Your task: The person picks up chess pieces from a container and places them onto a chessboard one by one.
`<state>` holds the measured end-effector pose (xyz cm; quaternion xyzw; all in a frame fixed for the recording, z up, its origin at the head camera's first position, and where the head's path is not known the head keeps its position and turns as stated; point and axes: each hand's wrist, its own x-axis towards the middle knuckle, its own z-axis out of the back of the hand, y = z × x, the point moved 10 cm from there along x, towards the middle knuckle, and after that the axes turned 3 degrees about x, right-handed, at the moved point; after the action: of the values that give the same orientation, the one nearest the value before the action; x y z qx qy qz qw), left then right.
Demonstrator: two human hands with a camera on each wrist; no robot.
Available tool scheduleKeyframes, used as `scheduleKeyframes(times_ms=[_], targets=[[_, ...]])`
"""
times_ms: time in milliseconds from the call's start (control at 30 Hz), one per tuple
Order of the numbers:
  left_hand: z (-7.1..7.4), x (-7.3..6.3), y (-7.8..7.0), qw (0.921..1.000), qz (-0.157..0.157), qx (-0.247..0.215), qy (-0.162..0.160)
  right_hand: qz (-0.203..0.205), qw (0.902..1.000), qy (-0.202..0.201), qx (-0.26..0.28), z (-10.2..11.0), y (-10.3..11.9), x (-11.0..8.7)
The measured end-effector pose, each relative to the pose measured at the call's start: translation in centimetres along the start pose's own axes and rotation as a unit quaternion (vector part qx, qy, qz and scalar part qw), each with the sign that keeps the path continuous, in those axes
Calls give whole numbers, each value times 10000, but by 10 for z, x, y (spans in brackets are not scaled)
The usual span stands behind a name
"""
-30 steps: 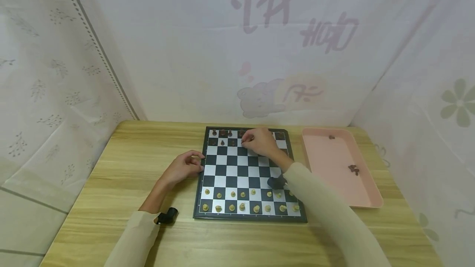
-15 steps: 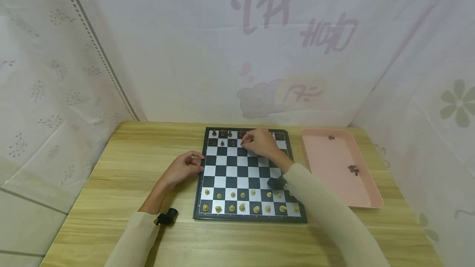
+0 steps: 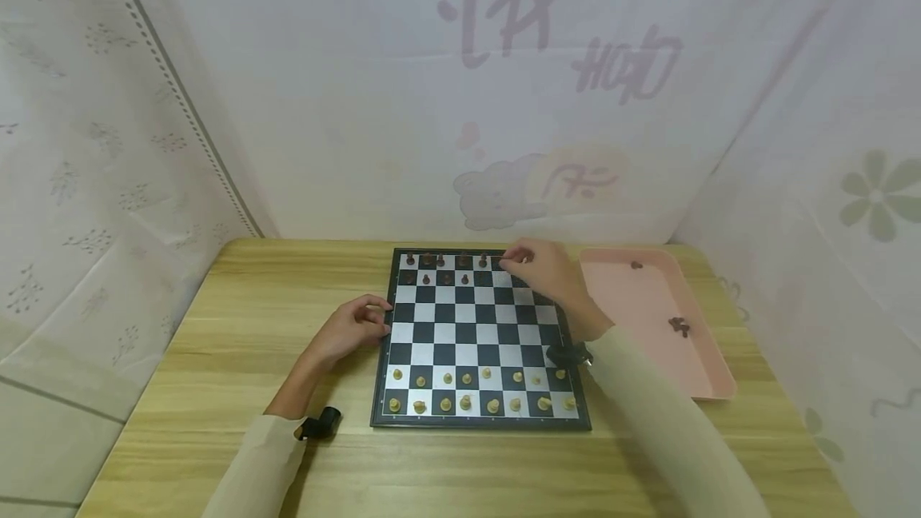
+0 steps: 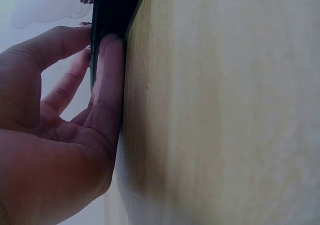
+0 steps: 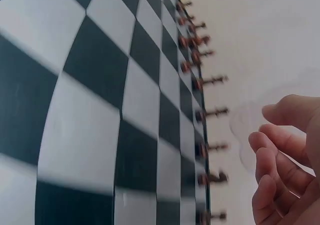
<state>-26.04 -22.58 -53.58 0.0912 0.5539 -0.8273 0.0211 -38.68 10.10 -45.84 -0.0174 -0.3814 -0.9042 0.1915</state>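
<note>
A black-and-white chessboard (image 3: 465, 313) lies flat on the wooden table. My left hand (image 3: 348, 330) rests against its left edge, fingertips touching the rim, as the left wrist view also shows with the hand (image 4: 65, 100) beside the dark edge. Over the far right corner my right hand (image 3: 547, 266) is raised, hiding some squares. In the right wrist view that hand (image 5: 290, 155) holds nothing, its fingers loosely bent and apart from the pieces. A dark red pawn (image 3: 464, 279) stands in the second far row, several dark pieces (image 5: 200, 115) behind it.
Two rows of pale yellow chess pieces (image 3: 465, 403) stand along the near side. A pink tray (image 3: 626, 334) at the right holds a small cluster of dark pieces (image 3: 679, 326) and another dark piece (image 3: 636, 264) farther back. Curtains (image 3: 345, 142) hang behind the table.
My right hand has let go of the dark pawn on the second far row and moved right, away from it. My left hand stays at the board's edge. The head view has shifted slightly.
</note>
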Motion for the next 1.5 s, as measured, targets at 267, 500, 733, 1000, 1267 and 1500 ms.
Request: scheduleKeyframes(times_ms=[267, 500, 733, 1000, 1267, 1500], targets=[[3, -1, 1, 9999, -107, 34, 44, -418, 9981, -433, 88, 48, -44, -20], [5, -2, 1, 10000, -48, 16, 8, -758, 9935, -768, 360, 83, -88, -40], [5, -4, 0, 10000, -55, 33, 15, -1652, 9821, -877, 206, 108, -150, -63], [3, -2, 0, 9999, -63, 52, 72, -2071, 9693, -1271, 375, 132, -187, -71], [2, 0, -1, 9999, -54, 114, 90, -3000, 9444, -1295, 356, 136, -205, -75], [2, 0, -1, 9998, -59, 171, 80, -3422, 9301, -1329, 94, 134, -218, -75]])
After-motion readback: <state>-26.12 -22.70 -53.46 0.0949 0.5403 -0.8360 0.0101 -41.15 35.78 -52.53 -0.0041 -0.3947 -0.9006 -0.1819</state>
